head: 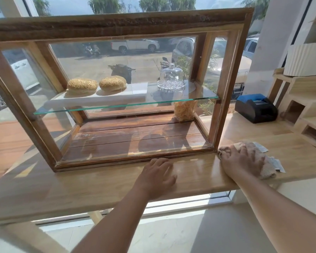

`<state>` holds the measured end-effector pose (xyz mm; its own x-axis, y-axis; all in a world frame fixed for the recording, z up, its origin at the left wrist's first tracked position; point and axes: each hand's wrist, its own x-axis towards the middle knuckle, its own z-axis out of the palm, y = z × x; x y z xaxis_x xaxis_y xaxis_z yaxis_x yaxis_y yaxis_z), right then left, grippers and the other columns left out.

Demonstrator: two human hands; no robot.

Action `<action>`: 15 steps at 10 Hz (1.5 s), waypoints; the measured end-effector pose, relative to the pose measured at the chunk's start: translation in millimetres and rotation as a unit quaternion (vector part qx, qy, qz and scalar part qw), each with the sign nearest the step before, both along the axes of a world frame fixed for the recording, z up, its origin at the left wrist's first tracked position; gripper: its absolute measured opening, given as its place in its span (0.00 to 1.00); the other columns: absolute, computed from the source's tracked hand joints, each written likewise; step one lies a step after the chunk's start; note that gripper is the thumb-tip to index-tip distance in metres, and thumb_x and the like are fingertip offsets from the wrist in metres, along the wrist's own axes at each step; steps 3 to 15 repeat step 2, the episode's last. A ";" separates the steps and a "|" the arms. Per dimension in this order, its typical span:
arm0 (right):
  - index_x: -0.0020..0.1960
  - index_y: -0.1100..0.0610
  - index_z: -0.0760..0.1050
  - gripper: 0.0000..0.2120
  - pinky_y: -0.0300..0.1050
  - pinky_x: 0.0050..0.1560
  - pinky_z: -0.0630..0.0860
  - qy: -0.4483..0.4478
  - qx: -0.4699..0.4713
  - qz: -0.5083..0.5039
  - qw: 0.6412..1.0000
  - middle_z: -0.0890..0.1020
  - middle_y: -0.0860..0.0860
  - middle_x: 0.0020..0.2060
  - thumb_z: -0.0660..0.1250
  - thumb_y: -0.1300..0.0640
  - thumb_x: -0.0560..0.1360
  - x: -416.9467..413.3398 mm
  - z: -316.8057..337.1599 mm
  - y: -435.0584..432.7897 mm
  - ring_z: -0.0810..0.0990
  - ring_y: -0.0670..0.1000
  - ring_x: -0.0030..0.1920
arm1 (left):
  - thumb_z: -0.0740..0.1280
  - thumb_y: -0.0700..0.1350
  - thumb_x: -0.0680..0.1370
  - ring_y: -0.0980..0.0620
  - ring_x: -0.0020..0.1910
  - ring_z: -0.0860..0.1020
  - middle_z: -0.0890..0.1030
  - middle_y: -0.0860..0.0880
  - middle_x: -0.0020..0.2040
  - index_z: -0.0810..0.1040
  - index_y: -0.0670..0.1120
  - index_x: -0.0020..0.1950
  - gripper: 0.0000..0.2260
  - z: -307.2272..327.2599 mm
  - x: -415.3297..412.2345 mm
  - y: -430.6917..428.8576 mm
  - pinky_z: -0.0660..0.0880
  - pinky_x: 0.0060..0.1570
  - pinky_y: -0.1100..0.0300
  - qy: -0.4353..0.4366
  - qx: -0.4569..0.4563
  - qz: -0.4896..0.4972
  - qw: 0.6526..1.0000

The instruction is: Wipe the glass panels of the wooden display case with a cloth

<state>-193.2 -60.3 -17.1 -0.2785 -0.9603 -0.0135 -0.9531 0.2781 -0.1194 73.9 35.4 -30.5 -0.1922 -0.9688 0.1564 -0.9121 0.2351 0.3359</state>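
Cloth (266, 167) mostly hidden under blurred right hand (243, 159).

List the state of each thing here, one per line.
Display case: upright, glass hazy.
Cloth: bunched on the counter under the right hand.
Right hand: flat on the cloth.
Left hand: flat on the counter, empty.
Glass dome: covering its dish.
Buns: on the white board.

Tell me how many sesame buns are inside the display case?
2. The left bun and the right bun lie side by side on the white board on the glass shelf.
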 end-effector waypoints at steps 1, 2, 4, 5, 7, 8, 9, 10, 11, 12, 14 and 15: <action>0.78 0.52 0.60 0.30 0.61 0.77 0.44 0.008 -0.041 0.039 0.998 0.58 0.54 0.79 0.49 0.39 0.81 16.6 -1.9 15.3 0.52 0.56 0.79 | 0.62 0.59 0.80 0.54 0.72 0.61 0.67 0.54 0.73 0.69 0.50 0.74 0.24 3.3 15.7 12.7 0.60 0.73 0.54 -0.009 -0.007 0.011 1.000; 0.76 0.57 0.63 0.28 0.56 0.76 0.49 -0.018 -0.053 0.097 0.994 0.62 0.55 0.77 0.50 0.43 0.81 47.0 -6.3 36.9 0.57 0.55 0.78 | 0.56 0.65 0.77 0.54 0.74 0.60 0.66 0.54 0.75 0.66 0.51 0.76 0.31 2.6 34.6 26.6 0.59 0.73 0.54 -0.043 -0.007 0.017 0.999; 0.76 0.57 0.63 0.28 0.56 0.76 0.49 -0.018 -0.053 0.097 0.994 0.62 0.55 0.77 0.50 0.43 0.81 47.0 -6.3 36.9 0.57 0.55 0.78 | 0.56 0.65 0.77 0.54 0.74 0.60 0.66 0.54 0.75 0.66 0.51 0.76 0.31 2.6 34.6 26.6 0.59 0.73 0.54 -0.043 -0.007 0.017 0.999; 0.76 0.57 0.63 0.28 0.56 0.76 0.49 -0.018 -0.053 0.097 0.994 0.62 0.55 0.77 0.50 0.43 0.81 47.0 -6.3 36.9 0.57 0.55 0.78 | 0.56 0.65 0.77 0.54 0.74 0.60 0.66 0.54 0.75 0.66 0.51 0.76 0.31 2.6 34.6 26.6 0.59 0.73 0.54 -0.043 -0.007 0.017 0.999; 0.76 0.57 0.63 0.28 0.56 0.76 0.49 -0.018 -0.053 0.097 0.994 0.62 0.55 0.77 0.50 0.43 0.81 47.0 -6.3 36.9 0.57 0.55 0.78 | 0.56 0.65 0.77 0.54 0.74 0.60 0.66 0.54 0.75 0.66 0.51 0.76 0.31 2.6 34.6 26.6 0.59 0.73 0.54 -0.043 -0.007 0.017 0.999; 0.76 0.57 0.63 0.28 0.56 0.76 0.49 -0.018 -0.053 0.097 0.994 0.62 0.55 0.77 0.50 0.43 0.81 47.0 -6.3 36.9 0.57 0.55 0.78 | 0.56 0.65 0.77 0.54 0.74 0.60 0.66 0.54 0.75 0.66 0.51 0.76 0.31 2.6 34.6 26.6 0.59 0.73 0.54 -0.043 -0.007 0.017 0.999; 0.76 0.57 0.63 0.28 0.56 0.76 0.49 -0.018 -0.053 0.097 0.994 0.62 0.55 0.77 0.50 0.43 0.81 47.0 -6.3 36.9 0.57 0.55 0.78 | 0.56 0.65 0.77 0.54 0.74 0.60 0.66 0.54 0.75 0.66 0.51 0.76 0.31 2.6 34.6 26.6 0.59 0.73 0.54 -0.043 -0.007 0.017 0.999; 0.76 0.57 0.63 0.28 0.56 0.76 0.49 -0.018 -0.053 0.097 0.994 0.62 0.55 0.77 0.50 0.43 0.81 47.0 -6.3 36.9 0.57 0.55 0.78 | 0.56 0.65 0.77 0.54 0.74 0.60 0.66 0.54 0.75 0.66 0.51 0.76 0.31 2.6 34.6 26.6 0.59 0.73 0.54 -0.043 -0.007 0.017 0.999; 0.76 0.57 0.63 0.28 0.56 0.76 0.49 -0.018 -0.053 0.097 0.994 0.62 0.55 0.77 0.50 0.43 0.81 47.0 -6.3 36.9 0.57 0.55 0.78 | 0.56 0.65 0.77 0.54 0.74 0.60 0.66 0.54 0.75 0.66 0.51 0.76 0.31 2.6 34.6 26.6 0.59 0.73 0.54 -0.043 -0.007 0.017 0.999; 0.76 0.57 0.63 0.28 0.56 0.76 0.49 -0.018 -0.053 0.097 0.994 0.62 0.55 0.77 0.50 0.43 0.81 47.0 -6.3 36.9 0.57 0.55 0.78 | 0.56 0.65 0.77 0.54 0.74 0.60 0.66 0.54 0.75 0.66 0.51 0.76 0.31 2.6 34.6 26.6 0.59 0.73 0.54 -0.043 -0.007 0.017 0.999; 0.76 0.57 0.63 0.28 0.56 0.76 0.49 -0.018 -0.053 0.097 0.994 0.62 0.55 0.77 0.50 0.43 0.81 47.0 -6.3 36.9 0.57 0.55 0.78 | 0.56 0.65 0.77 0.54 0.74 0.60 0.66 0.54 0.75 0.66 0.51 0.76 0.31 2.6 34.6 26.6 0.59 0.73 0.54 -0.043 -0.007 0.017 0.999; 0.76 0.57 0.63 0.28 0.56 0.76 0.49 -0.018 -0.053 0.097 0.994 0.62 0.55 0.77 0.50 0.43 0.81 47.0 -6.3 36.9 0.57 0.55 0.78 | 0.56 0.65 0.77 0.54 0.74 0.60 0.66 0.54 0.75 0.66 0.51 0.76 0.31 2.6 34.6 26.6 0.59 0.73 0.54 -0.043 -0.007 0.017 0.999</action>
